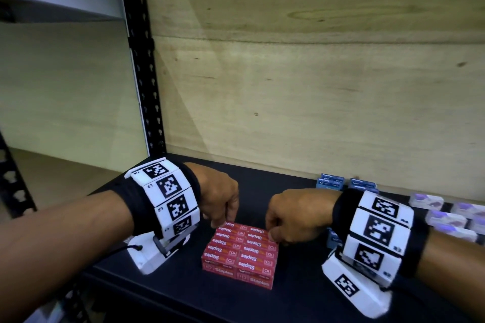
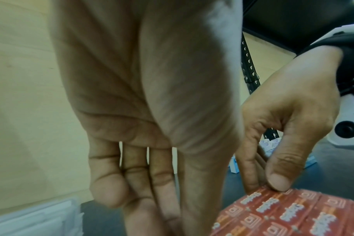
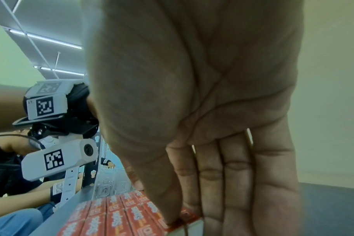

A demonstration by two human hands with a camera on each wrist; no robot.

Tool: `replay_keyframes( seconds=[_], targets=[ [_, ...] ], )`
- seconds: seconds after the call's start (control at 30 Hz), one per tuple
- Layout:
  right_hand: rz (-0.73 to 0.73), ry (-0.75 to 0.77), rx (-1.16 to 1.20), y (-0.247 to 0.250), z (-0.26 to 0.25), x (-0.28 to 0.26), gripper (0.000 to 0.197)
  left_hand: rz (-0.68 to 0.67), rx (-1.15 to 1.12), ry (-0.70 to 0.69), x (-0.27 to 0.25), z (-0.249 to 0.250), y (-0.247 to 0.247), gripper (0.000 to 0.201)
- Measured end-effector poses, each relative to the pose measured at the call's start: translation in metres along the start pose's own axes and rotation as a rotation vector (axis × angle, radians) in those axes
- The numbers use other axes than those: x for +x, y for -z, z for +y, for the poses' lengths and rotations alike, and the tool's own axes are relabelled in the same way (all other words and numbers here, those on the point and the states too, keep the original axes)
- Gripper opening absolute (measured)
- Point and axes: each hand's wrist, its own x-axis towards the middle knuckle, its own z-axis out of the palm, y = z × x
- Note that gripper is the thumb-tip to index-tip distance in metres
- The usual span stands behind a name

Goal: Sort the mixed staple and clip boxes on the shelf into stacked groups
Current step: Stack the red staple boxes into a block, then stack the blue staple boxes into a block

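A block of red staple boxes (image 1: 240, 253), stacked two layers high, sits on the dark shelf (image 1: 294, 294). My left hand (image 1: 224, 219) points its straight fingers (image 2: 160, 178) down at the block's far left corner and touches it there. My right hand (image 1: 273, 233) is at the far right corner. Its thumb (image 3: 168, 207) lies on top of an end red box (image 3: 187, 214) with the fingers (image 3: 232, 183) behind it, pinching it. From the left wrist, that thumb (image 2: 278, 180) shows on the block's top edge (image 2: 293, 212).
Blue boxes (image 1: 331, 183) stand in stacks at the back right by the wooden back panel (image 1: 301, 73), and another blue box (image 1: 332, 240) lies under my right wrist. Several pale purple clip boxes (image 1: 446, 217) lie at the far right. A black slotted upright (image 1: 145, 60) bounds the shelf's left.
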Motion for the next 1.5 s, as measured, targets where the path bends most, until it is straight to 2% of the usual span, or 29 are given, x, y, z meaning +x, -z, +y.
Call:
replay_keyframes(
  seconds=[0.07, 0.13, 0.3, 0.4, 0.53, 0.63, 1.07, 1.17, 1.3, 1.5],
  targets=[
    [0.021, -0.016, -0.008, 0.0, 0.0, -0.004, 0.036, 0.045, 0.009, 0.011, -0.007, 0.001, 0.001, 0.022],
    [0.048, -0.042, -0.001, 0.001, 0.0, -0.01, 0.047, 0.089, 0.036, 0.007, -0.015, 0.002, 0.005, 0.031],
    [0.012, -0.062, 0.019, 0.003, -0.003, -0.025, 0.075, 0.019, 0.083, -0.013, -0.029, -0.005, 0.005, 0.071],
    [-0.035, -0.075, -0.037, -0.002, -0.008, -0.028, 0.087, -0.004, 0.115, -0.044, -0.027, -0.008, -0.004, 0.083],
    [-0.07, -0.086, -0.089, -0.009, -0.013, -0.024, 0.093, 0.017, 0.164, -0.078, -0.024, -0.008, -0.011, 0.083],
    [-0.063, -0.088, -0.08, -0.009, -0.015, -0.021, 0.09, 0.046, 0.191, -0.085, -0.022, -0.007, -0.012, 0.08],
    [-0.025, -0.053, -0.104, -0.002, -0.021, -0.005, 0.083, 0.024, 0.189, -0.058, -0.018, -0.02, -0.008, 0.074],
    [-0.029, -0.035, -0.117, -0.001, -0.017, -0.005, 0.088, 0.007, 0.156, -0.03, -0.017, -0.018, -0.006, 0.08],
    [-0.03, -0.054, -0.13, 0.002, 0.003, -0.017, 0.098, 0.067, 0.134, -0.046, -0.014, -0.007, 0.002, 0.095],
    [0.034, -0.193, -0.045, 0.001, 0.056, -0.055, 0.087, 0.23, 0.228, -0.154, 0.003, 0.035, 0.014, 0.068]
  ],
)
